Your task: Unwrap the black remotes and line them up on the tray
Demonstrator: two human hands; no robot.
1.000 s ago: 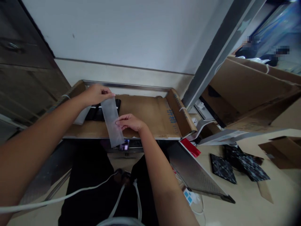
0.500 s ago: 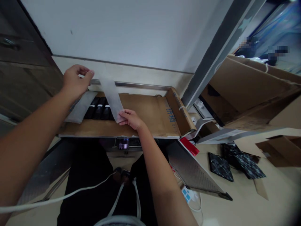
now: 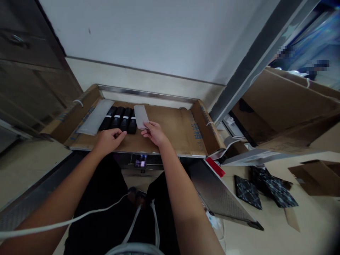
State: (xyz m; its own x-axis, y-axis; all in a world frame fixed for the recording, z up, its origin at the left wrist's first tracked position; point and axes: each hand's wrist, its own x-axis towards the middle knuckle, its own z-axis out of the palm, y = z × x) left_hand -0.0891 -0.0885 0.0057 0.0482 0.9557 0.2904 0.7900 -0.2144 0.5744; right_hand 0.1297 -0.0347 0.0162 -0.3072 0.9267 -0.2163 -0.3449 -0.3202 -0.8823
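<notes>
My right hand point(image 3: 154, 132) pinches the near end of a translucent grey plastic sleeve point(image 3: 140, 116) that lies on the cardboard-lined tray point(image 3: 172, 127), just right of a row of several black bar-shaped items point(image 3: 119, 118). My left hand point(image 3: 108, 140) rests near the tray's front edge, below the black items, with fingers curled loosely and nothing visibly in them. A second grey sleeve point(image 3: 94, 117) lies flat to the left of the black row.
The tray has raised cardboard side flaps point(image 3: 204, 125) and a metal back rail against the white wall. A dark cabinet point(image 3: 29, 67) stands at left. Cardboard boxes point(image 3: 287, 102) and black patterned pouches point(image 3: 265, 186) lie on the floor at right. A white cable point(image 3: 87, 214) crosses my lap.
My left hand let go of the sleeve's far end and came down to the tray's front edge. The sleeve now lies flat beside the black items, held only by my right hand.
</notes>
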